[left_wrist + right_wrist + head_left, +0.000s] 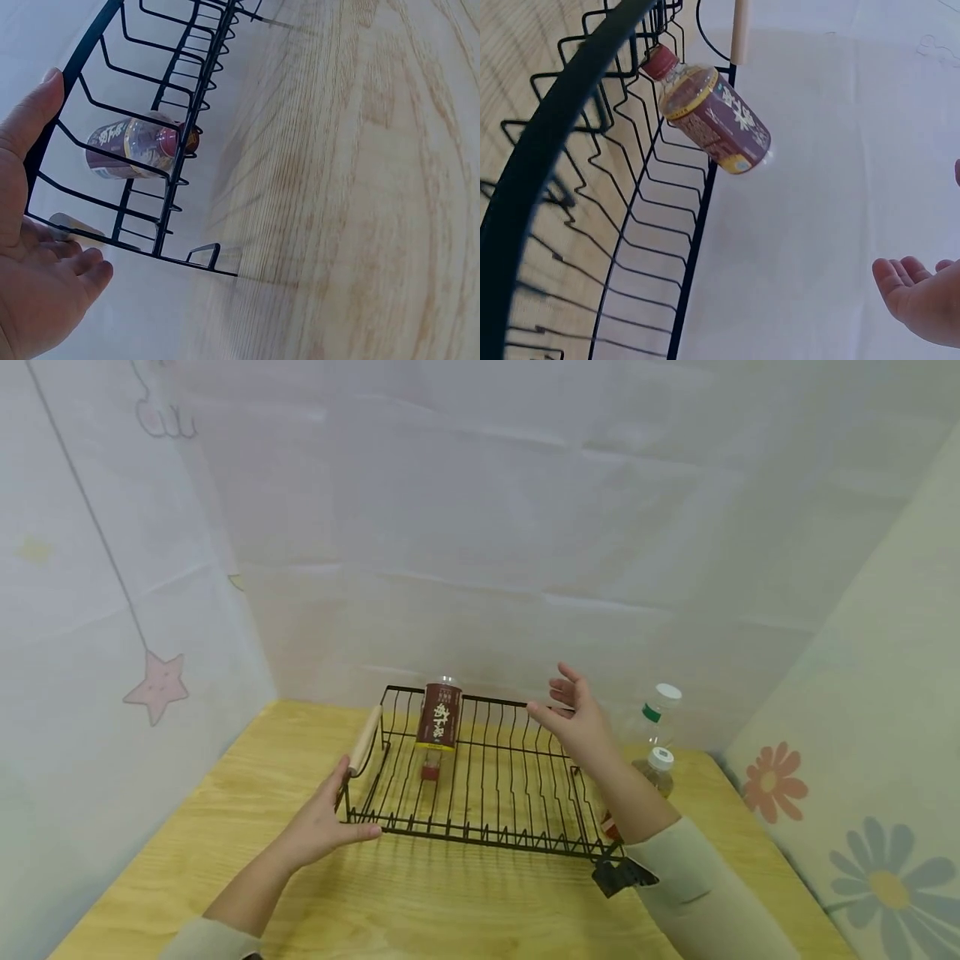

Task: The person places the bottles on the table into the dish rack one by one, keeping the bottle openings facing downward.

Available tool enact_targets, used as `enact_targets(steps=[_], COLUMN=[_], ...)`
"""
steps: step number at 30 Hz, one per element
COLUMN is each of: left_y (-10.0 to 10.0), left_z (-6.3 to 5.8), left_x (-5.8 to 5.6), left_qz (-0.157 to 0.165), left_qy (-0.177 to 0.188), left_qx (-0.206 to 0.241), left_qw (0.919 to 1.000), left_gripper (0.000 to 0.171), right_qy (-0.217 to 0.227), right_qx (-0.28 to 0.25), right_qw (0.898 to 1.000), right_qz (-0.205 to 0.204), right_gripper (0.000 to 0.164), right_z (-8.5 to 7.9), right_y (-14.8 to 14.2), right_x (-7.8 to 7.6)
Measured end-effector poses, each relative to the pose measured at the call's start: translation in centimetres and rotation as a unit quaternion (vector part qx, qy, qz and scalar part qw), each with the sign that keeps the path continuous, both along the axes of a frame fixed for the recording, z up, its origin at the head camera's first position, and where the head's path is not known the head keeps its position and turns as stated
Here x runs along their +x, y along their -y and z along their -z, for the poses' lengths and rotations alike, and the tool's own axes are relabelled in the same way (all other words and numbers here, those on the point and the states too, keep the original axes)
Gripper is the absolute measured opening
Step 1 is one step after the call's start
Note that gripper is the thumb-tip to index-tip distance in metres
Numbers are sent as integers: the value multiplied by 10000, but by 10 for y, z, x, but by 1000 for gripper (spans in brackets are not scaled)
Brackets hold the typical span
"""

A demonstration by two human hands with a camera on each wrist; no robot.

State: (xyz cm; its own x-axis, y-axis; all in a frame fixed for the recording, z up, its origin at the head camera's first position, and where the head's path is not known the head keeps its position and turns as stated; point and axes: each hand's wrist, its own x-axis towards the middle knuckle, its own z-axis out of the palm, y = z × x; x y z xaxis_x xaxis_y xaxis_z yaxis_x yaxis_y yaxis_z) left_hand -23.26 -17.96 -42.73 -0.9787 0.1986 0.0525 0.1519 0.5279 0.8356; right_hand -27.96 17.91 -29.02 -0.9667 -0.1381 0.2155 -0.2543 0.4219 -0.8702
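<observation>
A black wire dish rack (480, 837) with a wooden handle (366, 741) at its left end stands on the table. Inside, toward the left, a plastic bottle (439, 717) with a dark red label leans with its red cap pointing down; the right wrist view shows the bottle (724, 127) between the wires. My left hand (318, 827) holds the rack's front left corner, thumb along the front rail (82, 56) and fingers around the side. Above the rack's right part, my right hand (581, 718) is raised with loosely bent fingers and nothing in it.
To the right of the rack stand a clear bottle (660, 714) with a white cap and green band, and another white-capped bottle (658, 768). A red thing (609, 827) is partly hidden by my right forearm. White cloth walls surround the wooden table (420, 902).
</observation>
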Motion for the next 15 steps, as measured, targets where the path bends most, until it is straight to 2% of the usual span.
enact_targets(steps=[11,15], left_y=[0,0], left_z=[-3,-1], left_x=[0,1], left_qz=[52,25], left_qy=[-65,-35], left_qx=[38,52], left_qw=[10000,10000], left_gripper=[126,126], right_qy=[-617,-674], right_qx=[86,62], right_qw=[9966,9952], right_qz=[535,714], right_gripper=[83,81], right_z=[3,8], right_y=[-50,-64], right_x=[41,51])
